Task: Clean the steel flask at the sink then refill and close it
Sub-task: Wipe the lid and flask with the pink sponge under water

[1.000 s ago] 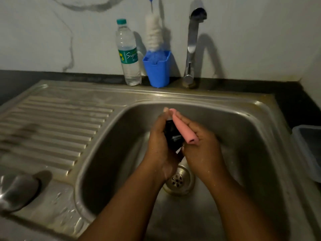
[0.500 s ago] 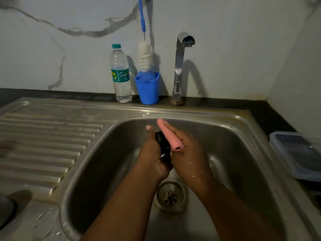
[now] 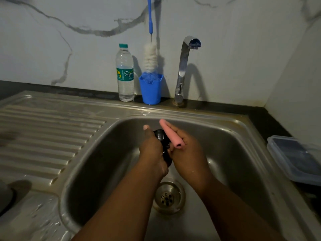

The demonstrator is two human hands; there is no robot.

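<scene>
1. Marble-veined wall [image 3: 69, 40] behind, steel sink [image 3: 243, 136] dead centre, light very dim.
2. Over the basin, the left hand [image 3: 152, 152] is wrapped round a small black part [image 3: 162, 136], thumb sticking up; it looks like the flask's lid, though it's too dark to be sure.
3. The right hand [image 3: 187, 153] meets it from 3 o'clock, fingers curled round a pink tube-like piece [image 3: 171, 133] slanting toward 11 o'clock.
4. The steel flask body? A rounded metal shape [image 3: 7, 197] lies at 8 o'clock on the draining board [image 3: 52, 136], cut off by the frame; possibly that, I cannot tell.
5. Drain [image 3: 169, 197] sits at 6 o'clock below the hands, droplets on the board.
6. At 12 o'clock: tap [image 3: 184, 70], no stream visible; bottle brush [image 3: 150, 56] standing in a blue cup [image 3: 151, 91]; water bottle [image 3: 125, 73] just beside the cup.
7. A lidded plastic box [image 3: 295, 157] waits at 3 o'clock.
8. My read: mid-clean, small parts in hand; refilling and closing both remain.
</scene>
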